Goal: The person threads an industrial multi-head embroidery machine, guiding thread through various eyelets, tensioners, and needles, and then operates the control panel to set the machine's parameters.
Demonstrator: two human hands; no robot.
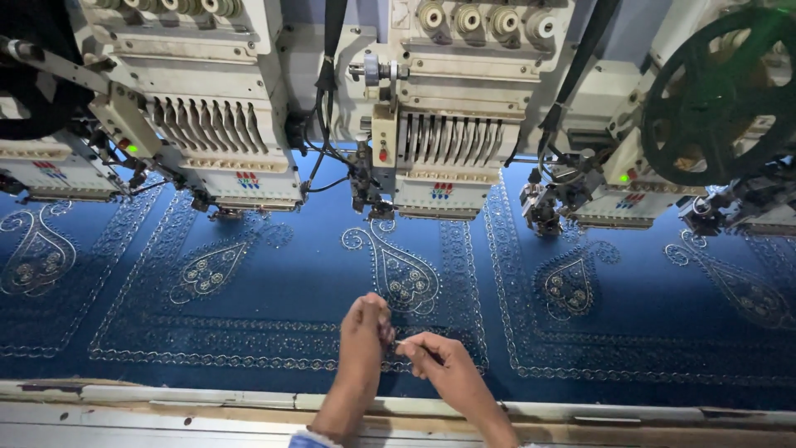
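My left hand (366, 322) and my right hand (433, 354) are close together over a blue fabric (290, 274) with silver paisley embroidery. The right hand pinches a thin needle-like tool (404, 342) whose tip points at the left hand's fingertips. The left hand's fingers are closed as if pinching something very small, perhaps a thread; I cannot make it out. Both hands hover just above an embroidered border band near the fabric's front edge.
Several cream embroidery machine heads (444, 124) stand in a row over the far side of the fabric. A dark green spool wheel (717, 95) sits at the upper right. A worn wooden table edge (166, 406) runs along the front.
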